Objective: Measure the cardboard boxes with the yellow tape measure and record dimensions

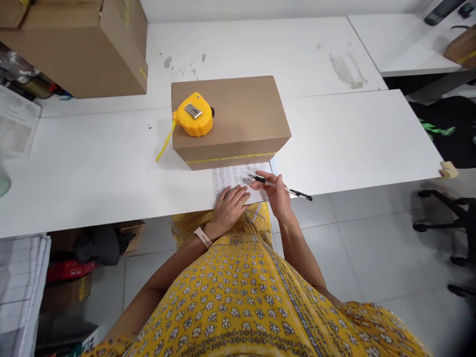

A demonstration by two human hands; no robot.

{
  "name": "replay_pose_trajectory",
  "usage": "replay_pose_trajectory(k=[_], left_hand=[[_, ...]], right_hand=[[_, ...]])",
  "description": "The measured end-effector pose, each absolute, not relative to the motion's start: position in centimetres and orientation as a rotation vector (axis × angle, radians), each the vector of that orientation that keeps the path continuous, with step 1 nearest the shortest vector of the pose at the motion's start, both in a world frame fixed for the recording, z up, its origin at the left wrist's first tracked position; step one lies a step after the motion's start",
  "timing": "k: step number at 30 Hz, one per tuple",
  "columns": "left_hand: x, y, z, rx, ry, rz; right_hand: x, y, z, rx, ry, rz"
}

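1. Printed sheet (230, 174) sat at the worktop (342, 144) edge, rows unreadably tiny.
2. Left hand (230, 206) lay flat on it, right hand (277, 196) gripped a pen (302, 194).
3. Cardboard box (241, 109), tape measure (199, 123) on top, hid the sheet's far end.

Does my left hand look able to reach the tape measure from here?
Probably yes: the left hand rests on the paper, and nothing covers the tape measure on top of the box.
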State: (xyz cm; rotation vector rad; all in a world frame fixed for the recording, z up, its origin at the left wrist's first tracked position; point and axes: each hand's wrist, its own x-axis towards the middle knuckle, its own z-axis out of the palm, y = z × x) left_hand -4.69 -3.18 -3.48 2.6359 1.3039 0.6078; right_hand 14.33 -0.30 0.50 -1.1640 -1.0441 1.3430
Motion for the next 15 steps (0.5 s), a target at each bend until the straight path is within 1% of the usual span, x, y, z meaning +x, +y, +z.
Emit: replay_pose_trajectory(k=[3,8,15], left_hand=[[-4.5,-3.3,-3.8,2.72,1.36,0.631],[-4.4,-3.4,-3.7,2.79,1.394,0.582],[-4.4,-3.5,-4.0,2.817,1.408,0.58]], right_hand=[[14.2,0.4,-0.4,-1.276,-1.131,1.315],[14.1,1.2,-1.9,-1.388,-1.219,1.036],[13.7,2.0,-2.4,-1.426,-1.229,0.959]])
